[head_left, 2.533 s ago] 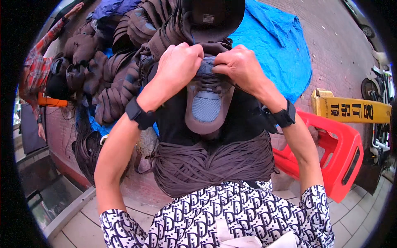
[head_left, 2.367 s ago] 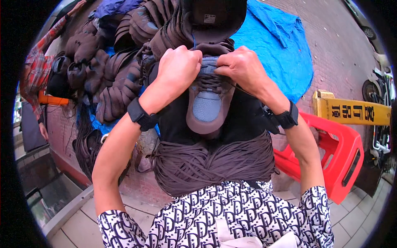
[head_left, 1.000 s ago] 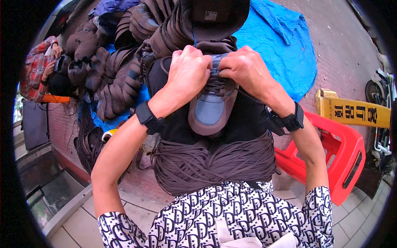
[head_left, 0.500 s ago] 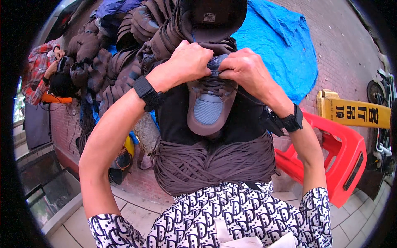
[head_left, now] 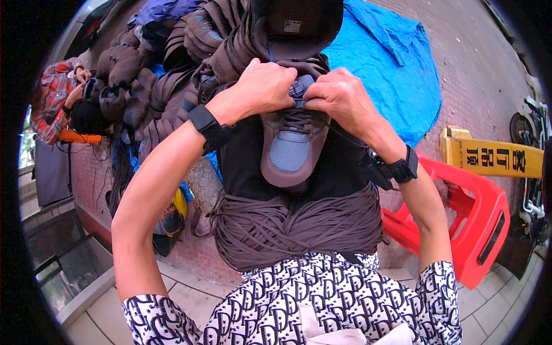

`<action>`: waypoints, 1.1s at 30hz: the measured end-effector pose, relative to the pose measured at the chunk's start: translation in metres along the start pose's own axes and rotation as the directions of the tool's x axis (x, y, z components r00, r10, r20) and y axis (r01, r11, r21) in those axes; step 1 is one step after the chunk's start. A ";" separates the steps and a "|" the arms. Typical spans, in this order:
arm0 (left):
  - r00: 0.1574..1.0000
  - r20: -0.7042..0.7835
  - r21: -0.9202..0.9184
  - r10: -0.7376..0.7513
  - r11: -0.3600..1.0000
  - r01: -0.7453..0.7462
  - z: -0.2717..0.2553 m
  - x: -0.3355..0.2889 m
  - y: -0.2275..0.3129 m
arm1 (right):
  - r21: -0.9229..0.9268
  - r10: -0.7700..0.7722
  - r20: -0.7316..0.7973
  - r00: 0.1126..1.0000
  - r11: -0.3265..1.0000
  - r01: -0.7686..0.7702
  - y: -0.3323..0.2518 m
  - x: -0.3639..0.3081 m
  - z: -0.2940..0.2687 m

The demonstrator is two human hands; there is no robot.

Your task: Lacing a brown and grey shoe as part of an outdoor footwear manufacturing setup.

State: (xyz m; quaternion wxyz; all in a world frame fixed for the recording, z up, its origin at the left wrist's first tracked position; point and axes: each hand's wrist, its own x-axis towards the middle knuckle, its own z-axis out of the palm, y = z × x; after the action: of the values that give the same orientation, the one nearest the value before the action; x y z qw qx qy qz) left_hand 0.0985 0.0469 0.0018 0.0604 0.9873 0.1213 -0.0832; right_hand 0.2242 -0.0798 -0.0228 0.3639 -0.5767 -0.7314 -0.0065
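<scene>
A brown shoe upper (head_left: 314, 150) with a blue-grey mesh toe (head_left: 289, 152) lies on my dark-clad lap, toe toward me. Dark laces (head_left: 296, 119) cross its front. My left hand (head_left: 263, 86) is closed, pinching the upper beside its tongue (head_left: 300, 86). Opposite it, my right hand (head_left: 344, 98) pinches the other side near the top eyelets. Whether a lace end is also between the fingertips is hidden. A thick bundle of loose brown shoelaces (head_left: 299, 230) is spread across my lap, nearer my body.
Stacked brown shoe uppers (head_left: 198, 34) pile up at far left, beside a blue tarp (head_left: 391, 69). A red plastic stool (head_left: 460, 218) and a yellow sign board (head_left: 494, 154) stand right. A person in a plaid sleeve (head_left: 54, 106) handles shoe uppers at left.
Both hands keep their pinch at the top of the shoe upper, with only a slight shift. The tongue shows a little more between them.
</scene>
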 end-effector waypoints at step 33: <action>0.980 0.184 -0.827 -0.072 0.527 0.194 0.000 0.005 -0.015 | -0.077 0.071 -0.276 0.958 0.992 -0.096 -0.014 0.000 0.023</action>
State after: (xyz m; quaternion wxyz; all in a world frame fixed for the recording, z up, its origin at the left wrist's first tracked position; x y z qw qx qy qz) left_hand 0.0995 0.0629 -0.0009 0.5281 0.8168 0.2174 -0.0816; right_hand 0.2009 -0.0748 -0.0338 0.4349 -0.6163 -0.6483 -0.1036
